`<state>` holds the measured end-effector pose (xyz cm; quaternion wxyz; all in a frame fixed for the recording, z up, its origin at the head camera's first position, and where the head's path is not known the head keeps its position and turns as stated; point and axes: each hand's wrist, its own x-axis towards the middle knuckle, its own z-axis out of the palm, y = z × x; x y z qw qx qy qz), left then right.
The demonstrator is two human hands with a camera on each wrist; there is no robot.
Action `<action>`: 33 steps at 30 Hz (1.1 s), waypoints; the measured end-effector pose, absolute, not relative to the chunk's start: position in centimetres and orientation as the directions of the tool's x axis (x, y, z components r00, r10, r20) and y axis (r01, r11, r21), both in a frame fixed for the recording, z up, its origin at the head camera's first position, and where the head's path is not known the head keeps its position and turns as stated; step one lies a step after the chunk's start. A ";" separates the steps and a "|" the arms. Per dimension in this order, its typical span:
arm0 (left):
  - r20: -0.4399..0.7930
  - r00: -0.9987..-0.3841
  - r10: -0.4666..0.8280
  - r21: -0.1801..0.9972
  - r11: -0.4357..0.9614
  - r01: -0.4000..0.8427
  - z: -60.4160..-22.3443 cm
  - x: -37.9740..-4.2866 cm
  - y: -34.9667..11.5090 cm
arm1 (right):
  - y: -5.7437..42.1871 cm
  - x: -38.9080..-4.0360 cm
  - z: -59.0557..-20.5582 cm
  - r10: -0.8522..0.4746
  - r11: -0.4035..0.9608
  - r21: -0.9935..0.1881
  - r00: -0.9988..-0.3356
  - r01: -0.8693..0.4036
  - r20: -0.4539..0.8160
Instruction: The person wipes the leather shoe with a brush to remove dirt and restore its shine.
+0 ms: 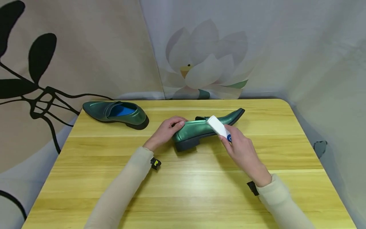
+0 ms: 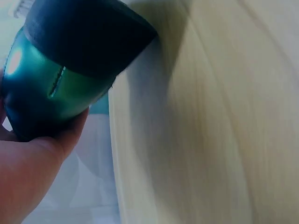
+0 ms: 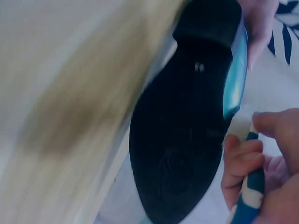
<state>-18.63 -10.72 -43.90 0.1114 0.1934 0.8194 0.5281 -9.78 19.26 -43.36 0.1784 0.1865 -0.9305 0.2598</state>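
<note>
A shiny green loafer [image 1: 194, 129] hangs tilted over the table, its toe pointing up to the right. My left hand [image 1: 167, 130] grips it at the heel end, the thumb along the back rim. The left wrist view shows the block heel [image 2: 88, 37] close up, with the hand [image 2: 37, 168] beneath. My right hand [image 1: 241, 148] holds a white and blue brush [image 1: 217, 126], its white head right at the loafer's upper. In the right wrist view the black sole [image 3: 180, 116] faces the camera, and fingers curl round the brush's patterned handle [image 3: 256, 179].
The matching green loafer [image 1: 94, 109], with a blue insole, stands at the table's back left corner. Both are at a light wooden table [image 1: 183, 190]. Behind its back edge hangs a pale curtain [image 1: 114, 47] with flower and leaf prints.
</note>
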 end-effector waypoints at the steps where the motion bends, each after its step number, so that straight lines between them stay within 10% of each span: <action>1: 0.022 -0.901 0.433 0.905 0.375 0.203 -44.0 -18.7 -10.9 | 18.7 -9.7 -43.6 -0.290 0.784 -0.402 -0.851 -0.474 0.437; 9: 0.026 -0.899 0.436 0.884 0.409 0.224 -44.5 -19.1 -11.4 | 15.5 -9.1 -44.9 -0.493 0.704 -0.312 -0.755 -0.638 0.432; 22: 0.015 -0.896 0.445 0.874 0.429 0.227 -44.6 -19.1 -11.6 | 20.1 -9.1 -44.5 -0.384 0.812 -0.270 -0.822 -0.517 0.421; 33: 0.040 -0.893 0.447 0.882 0.403 0.242 -44.5 -18.8 -11.3 | 15.2 -9.1 -44.4 -0.530 0.705 -0.230 -0.715 -0.670 0.456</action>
